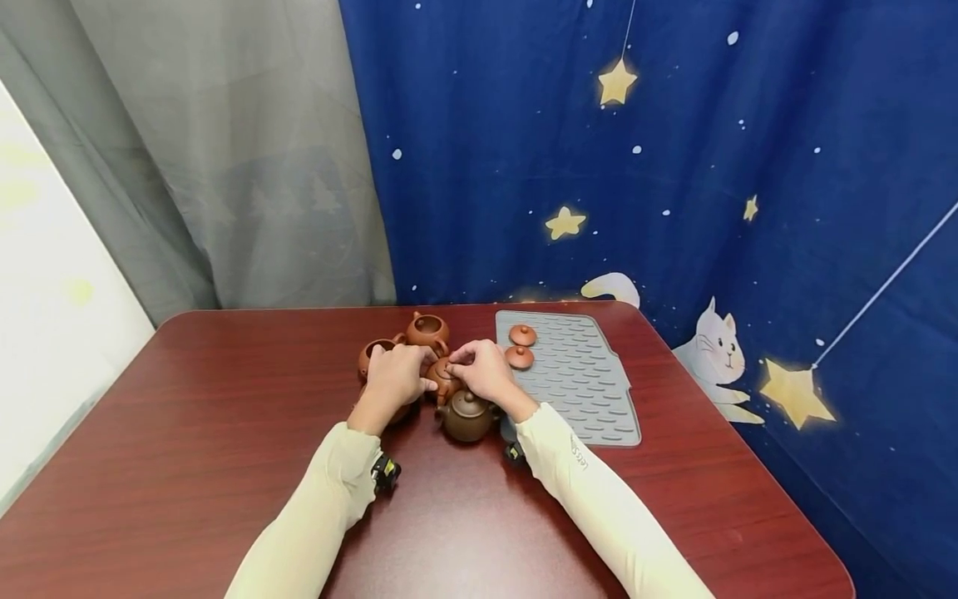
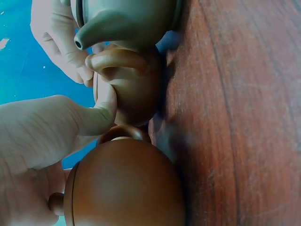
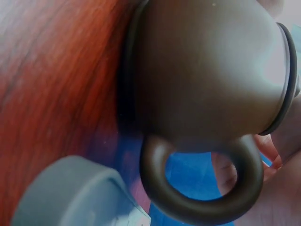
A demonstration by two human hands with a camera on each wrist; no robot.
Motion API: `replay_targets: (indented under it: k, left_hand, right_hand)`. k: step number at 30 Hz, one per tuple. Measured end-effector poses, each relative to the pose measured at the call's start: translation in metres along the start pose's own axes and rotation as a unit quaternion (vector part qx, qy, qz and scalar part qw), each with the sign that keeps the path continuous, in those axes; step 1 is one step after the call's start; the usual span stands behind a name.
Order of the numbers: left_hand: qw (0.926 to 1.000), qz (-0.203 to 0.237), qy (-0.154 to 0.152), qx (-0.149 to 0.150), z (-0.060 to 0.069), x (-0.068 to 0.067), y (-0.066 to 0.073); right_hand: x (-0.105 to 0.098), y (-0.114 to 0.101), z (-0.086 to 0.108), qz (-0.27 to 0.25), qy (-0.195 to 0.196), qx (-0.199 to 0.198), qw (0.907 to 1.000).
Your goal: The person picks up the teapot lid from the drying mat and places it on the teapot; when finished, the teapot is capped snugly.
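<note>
A small reddish-brown teapot (image 1: 444, 389) stands in the middle of a cluster of teapots. My left hand (image 1: 395, 376) holds its left side, with the thumb (image 2: 106, 106) against the body below the lid. Over its top, my right hand (image 1: 485, 370) pinches the lid (image 1: 451, 371) at the knob, which the fingers mostly hide. Just in front stands a dark brown lidded teapot (image 1: 466, 423), its ring handle (image 3: 202, 207) below the right hand. Another lidded reddish teapot (image 2: 127, 183) is under my left hand, largely covered in the head view.
Two lidless reddish teapots, one at the back (image 1: 425, 338) and one at the left (image 1: 364, 363), stand behind the left hand. Two loose reddish lids (image 1: 522, 335) lie on the left part of a grey ridged mat (image 1: 576, 378). A curtain (image 1: 494, 150) hangs behind the table.
</note>
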State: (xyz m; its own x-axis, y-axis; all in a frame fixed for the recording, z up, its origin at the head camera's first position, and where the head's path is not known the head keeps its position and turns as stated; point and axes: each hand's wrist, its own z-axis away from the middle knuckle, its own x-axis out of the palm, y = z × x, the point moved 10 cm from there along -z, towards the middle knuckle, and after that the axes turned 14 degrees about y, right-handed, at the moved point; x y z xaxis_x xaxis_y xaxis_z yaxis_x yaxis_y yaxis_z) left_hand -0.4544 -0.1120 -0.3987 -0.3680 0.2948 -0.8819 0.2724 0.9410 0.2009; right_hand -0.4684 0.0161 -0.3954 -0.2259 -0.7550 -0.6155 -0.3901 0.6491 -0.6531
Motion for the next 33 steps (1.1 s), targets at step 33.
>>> replay_targets:
  k: [33]
  left_hand:
    - [0.9988, 0.012, -0.047, -0.010, 0.001, -0.006, 0.002]
  right_hand:
    - [-0.006, 0.006, -0.001, -0.042, 0.004, -0.004, 0.9991]
